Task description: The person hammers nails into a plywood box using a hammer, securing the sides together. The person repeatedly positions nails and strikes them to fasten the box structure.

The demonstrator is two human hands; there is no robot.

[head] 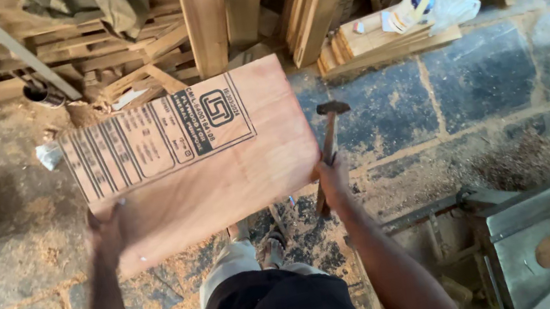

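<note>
1. The stone floor fills most of my view, its blocks dusted with sawdust, thickest toward the near middle.
2. Along the floor's far edge lies a heap of timber offcuts, with planks standing up out of it.
3. I hold a plywood board flat in front of me, above the floor and clear of it; its face is reddish-brown, with a black printed stamp across its far left part.
4. At the near right corner of the floor stands a grey metal machine table.
5. Near the far right, a white plastic bag rests on a stack of short boards.
6. My left hand clamps the board's near left corner, fingers closed around its edge.
7. My right hand is at the board's right edge, fingers wrapped tight on a hammer; I cannot tell whether they also pinch the board.
8. The hammer's wooden handle runs upright, its dark head away from me.
</note>
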